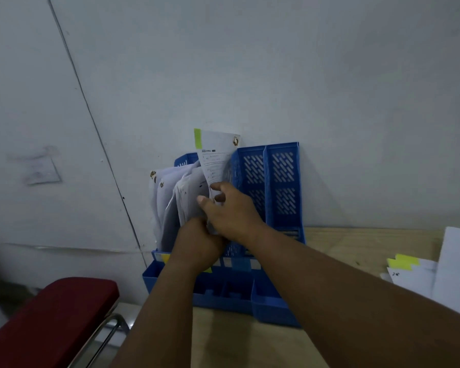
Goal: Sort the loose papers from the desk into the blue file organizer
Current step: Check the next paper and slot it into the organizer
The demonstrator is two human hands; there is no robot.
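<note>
A blue file organizer (282, 181) with perforated dividers stands on the desk against the wall. Its left slots hold several white papers (168, 197) that lean and curl leftward. A white sheet with a green sticky tab (214, 152) rises upright out of a middle slot. My right hand (231, 211) pinches that sheet at its lower part, thumb in front. Just below, my left hand (197, 243) grips the lower edges of the papers in the slot; its fingers are hidden behind the sheets. More loose papers (441, 272), one bearing yellow tabs (402, 261), lie at the desk's right edge.
The wooden desk (356, 245) runs rightward from the organizer. A chair with a dark red cushion (56, 317) and metal frame stands at the lower left beside the desk. A pale wall rises right behind the organizer.
</note>
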